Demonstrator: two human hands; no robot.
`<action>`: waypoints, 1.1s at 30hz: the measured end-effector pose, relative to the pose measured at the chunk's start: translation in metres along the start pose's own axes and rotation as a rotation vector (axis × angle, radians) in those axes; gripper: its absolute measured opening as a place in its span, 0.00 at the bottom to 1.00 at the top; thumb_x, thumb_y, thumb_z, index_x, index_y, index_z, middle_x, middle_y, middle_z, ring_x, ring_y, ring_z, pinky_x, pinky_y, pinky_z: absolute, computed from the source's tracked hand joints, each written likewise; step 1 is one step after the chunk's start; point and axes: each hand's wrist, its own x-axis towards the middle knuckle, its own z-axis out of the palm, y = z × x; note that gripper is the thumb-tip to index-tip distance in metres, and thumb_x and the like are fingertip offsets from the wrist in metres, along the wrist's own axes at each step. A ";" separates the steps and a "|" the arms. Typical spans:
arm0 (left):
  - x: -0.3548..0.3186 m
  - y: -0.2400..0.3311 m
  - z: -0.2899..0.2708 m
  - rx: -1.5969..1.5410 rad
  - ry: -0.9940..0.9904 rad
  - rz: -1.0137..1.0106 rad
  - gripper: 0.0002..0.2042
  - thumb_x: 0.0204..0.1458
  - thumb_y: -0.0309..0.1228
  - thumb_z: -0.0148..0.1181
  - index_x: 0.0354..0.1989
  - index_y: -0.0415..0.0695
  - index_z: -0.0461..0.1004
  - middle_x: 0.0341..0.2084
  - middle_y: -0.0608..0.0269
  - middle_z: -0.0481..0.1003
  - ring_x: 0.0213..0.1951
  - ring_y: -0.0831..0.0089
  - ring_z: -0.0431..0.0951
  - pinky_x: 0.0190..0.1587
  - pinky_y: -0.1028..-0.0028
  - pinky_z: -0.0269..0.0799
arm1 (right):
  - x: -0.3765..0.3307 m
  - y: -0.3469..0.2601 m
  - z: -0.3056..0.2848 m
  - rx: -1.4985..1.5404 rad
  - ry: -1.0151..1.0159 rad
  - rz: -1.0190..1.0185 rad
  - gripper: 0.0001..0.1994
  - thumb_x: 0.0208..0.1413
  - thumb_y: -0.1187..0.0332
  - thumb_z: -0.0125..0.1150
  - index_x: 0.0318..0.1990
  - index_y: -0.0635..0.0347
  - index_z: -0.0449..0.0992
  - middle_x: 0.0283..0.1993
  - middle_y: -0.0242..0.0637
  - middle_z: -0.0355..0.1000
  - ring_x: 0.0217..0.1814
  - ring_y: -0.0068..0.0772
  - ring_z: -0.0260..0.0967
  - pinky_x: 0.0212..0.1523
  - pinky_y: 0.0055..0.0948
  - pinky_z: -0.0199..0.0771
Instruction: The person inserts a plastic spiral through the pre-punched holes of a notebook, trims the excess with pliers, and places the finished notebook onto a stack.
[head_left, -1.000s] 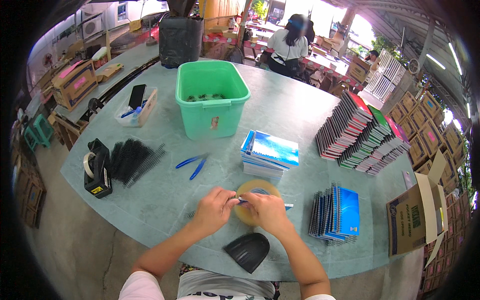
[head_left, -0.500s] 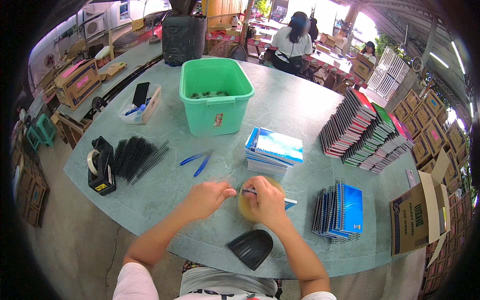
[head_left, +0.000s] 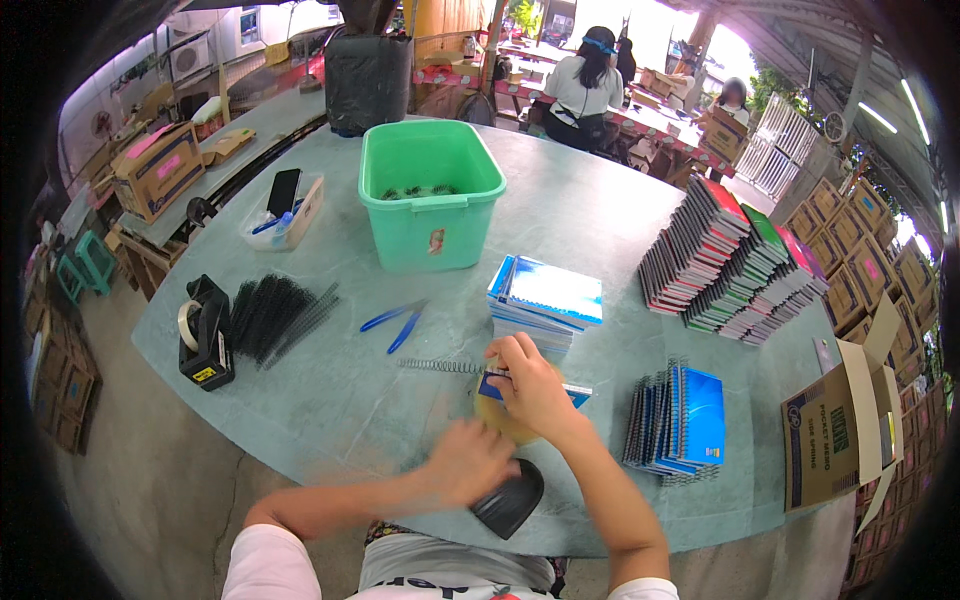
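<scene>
Head view: a right hand is gripping a small blue notebook with a wire coil sticking out at its left.

The right hand [head_left: 525, 385] is pinching the notebook [head_left: 490, 388] between thumb and fingers, above a yellow tape roll [head_left: 515, 430] near the table's front edge. The coil [head_left: 438, 366] is extending leftward from the notebook's edge; how far it is threaded is hidden by the fingers. The left hand [head_left: 472, 462] is showing as a blur, apart from the notebook and beside a black wedge [head_left: 515, 502]; whether it is grasping anything cannot be told.

Beyond the hands, a blue stack [head_left: 550, 295] of notebooks is standing, with open pliers [head_left: 397, 325] lying to its left. Farther left, dark coils [head_left: 275, 320] are lying beside a tape dispenser [head_left: 206, 338]. A green tub [head_left: 430, 235] is holding more coils. To the right, coil-bound blue notebooks [head_left: 700, 415] are resting in a pile, near an open carton [head_left: 830, 440]. Behind them, red and green notebooks [head_left: 697, 250] are rising in tall stacks.
</scene>
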 end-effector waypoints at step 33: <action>0.022 -0.031 -0.036 0.123 0.701 0.170 0.11 0.41 0.30 0.64 0.34 0.43 0.72 0.36 0.52 0.70 0.38 0.56 0.72 0.38 0.63 0.69 | -0.081 0.048 0.008 0.936 0.265 0.372 0.11 0.49 0.77 0.62 0.42 0.64 0.77 0.41 0.37 0.76 0.43 0.22 0.71 0.45 0.21 0.70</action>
